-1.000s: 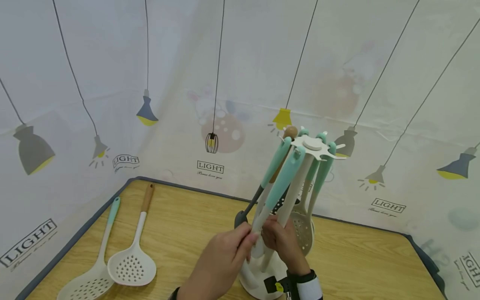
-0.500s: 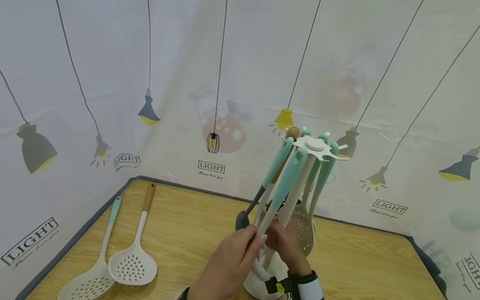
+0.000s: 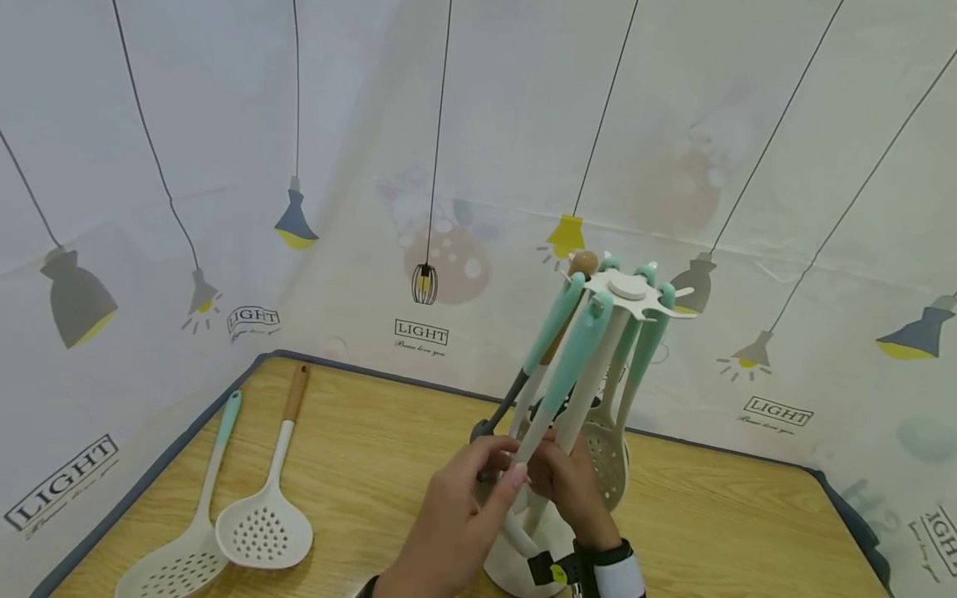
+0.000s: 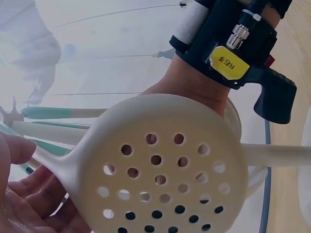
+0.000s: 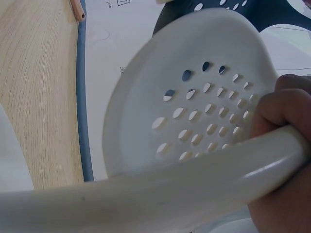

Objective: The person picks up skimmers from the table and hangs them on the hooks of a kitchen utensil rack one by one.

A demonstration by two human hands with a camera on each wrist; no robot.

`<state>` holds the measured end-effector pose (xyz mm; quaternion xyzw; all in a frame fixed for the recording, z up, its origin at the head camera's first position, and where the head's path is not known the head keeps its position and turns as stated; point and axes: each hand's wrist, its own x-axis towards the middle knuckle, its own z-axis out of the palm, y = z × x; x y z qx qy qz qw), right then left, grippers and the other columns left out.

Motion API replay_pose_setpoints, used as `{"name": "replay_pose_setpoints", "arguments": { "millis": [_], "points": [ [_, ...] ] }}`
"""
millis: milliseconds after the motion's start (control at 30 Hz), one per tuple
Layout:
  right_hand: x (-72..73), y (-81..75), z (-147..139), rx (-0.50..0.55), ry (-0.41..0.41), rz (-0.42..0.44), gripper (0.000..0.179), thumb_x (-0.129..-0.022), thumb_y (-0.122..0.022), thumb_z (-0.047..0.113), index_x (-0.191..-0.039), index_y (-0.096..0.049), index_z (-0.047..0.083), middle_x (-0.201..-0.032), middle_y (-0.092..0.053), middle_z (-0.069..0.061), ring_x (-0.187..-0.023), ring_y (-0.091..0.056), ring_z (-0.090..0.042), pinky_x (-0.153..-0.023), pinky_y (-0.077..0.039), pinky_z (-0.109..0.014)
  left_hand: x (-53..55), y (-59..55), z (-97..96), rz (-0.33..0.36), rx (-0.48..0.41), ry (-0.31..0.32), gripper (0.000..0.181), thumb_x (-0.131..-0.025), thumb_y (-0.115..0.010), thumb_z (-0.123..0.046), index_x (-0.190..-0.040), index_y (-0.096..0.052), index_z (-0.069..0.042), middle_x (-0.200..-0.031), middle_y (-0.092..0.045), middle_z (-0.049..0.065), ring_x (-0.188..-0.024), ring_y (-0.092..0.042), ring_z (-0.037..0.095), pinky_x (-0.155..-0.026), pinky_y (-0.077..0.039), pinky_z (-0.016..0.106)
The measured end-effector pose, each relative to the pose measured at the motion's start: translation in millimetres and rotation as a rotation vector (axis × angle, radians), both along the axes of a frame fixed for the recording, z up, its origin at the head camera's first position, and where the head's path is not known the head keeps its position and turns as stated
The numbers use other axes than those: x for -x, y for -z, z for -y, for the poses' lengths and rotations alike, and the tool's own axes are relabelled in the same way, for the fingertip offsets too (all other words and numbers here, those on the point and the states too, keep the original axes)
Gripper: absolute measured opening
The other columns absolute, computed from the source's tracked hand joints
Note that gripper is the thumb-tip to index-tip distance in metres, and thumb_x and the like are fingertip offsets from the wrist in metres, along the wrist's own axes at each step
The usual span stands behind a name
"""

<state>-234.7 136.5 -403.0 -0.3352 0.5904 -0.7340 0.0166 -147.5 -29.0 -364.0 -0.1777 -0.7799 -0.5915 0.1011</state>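
A white utensil stand [image 3: 626,289] holds several hanging kitchen tools, mostly mint-handled. On its near side hangs a white skimmer [image 4: 167,149] with a perforated bowl. My left hand [image 3: 449,511] is at this skimmer's neck, thumb tip touching it, the other fingers loosely bent behind with a gap. My right hand [image 3: 574,486] grips the stand's pole [image 5: 146,204], fingers curled round it. Behind that pole in the right wrist view is a perforated white bowl [image 5: 138,104]. A dark grey tool [image 3: 486,426] hangs beside my left fingers, partly covered by them.
A mint-handled slotted turner [image 3: 179,552] and a brown-handled skimmer [image 3: 272,500] lie side by side at the left of the wooden table [image 3: 374,432]. Another perforated tool [image 3: 609,473] hangs on the stand's right. A printed curtain [image 3: 336,274] surrounds the table.
My left hand first shifted right and swung the skimmer's lower end toward the pole. Since then its fingers have loosened and spread from the thumb. My right hand keeps its grip on the pole.
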Motion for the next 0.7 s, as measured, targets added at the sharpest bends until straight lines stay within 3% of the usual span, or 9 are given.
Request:
{"name": "replay_pose_setpoints", "arguments": {
  "millis": [200,500,700],
  "points": [
    [0.7,-2.0,1,-0.005,-0.040,-0.021,0.032,-0.098,-0.039,0.003,-0.067,-0.038,0.004,-0.049,-0.027,-0.006,-0.038,-0.023,-0.020,-0.034,-0.024,-0.028,-2.5,-2.6,4.2,0.026,-0.005,-0.013,0.036,-0.098,-0.046,-0.048,-0.123,-0.057,-0.025,-0.107,-0.060,-0.007,-0.095,-0.058,0.011,-0.067,-0.048,0.027],
    [0.5,-2.2,0,-0.019,-0.020,0.043,0.029,-0.098,-0.043,0.009,-0.070,-0.038,0.006,-0.052,-0.029,-0.002,-0.041,-0.023,-0.021,-0.036,-0.021,-0.032,-3.4,-2.3,7.7,-0.080,-0.048,-0.073,0.029,-0.099,-0.049,-0.038,-0.120,-0.059,-0.020,-0.100,-0.061,-0.011,-0.090,-0.059,0.009,-0.079,-0.049,0.027],
    [0.6,-1.6,0,-0.010,-0.017,0.050,0.027,-0.097,-0.044,0.009,-0.071,-0.038,0.007,-0.053,-0.030,-0.002,-0.042,-0.024,-0.020,-0.037,-0.021,-0.033,-3.0,-1.3,11.9,-0.118,-0.048,-0.122,0.023,-0.099,-0.051,-0.035,-0.116,-0.060,-0.023,-0.105,-0.060,-0.012,-0.095,-0.058,0.008,-0.082,-0.048,0.026]
  ]
}}
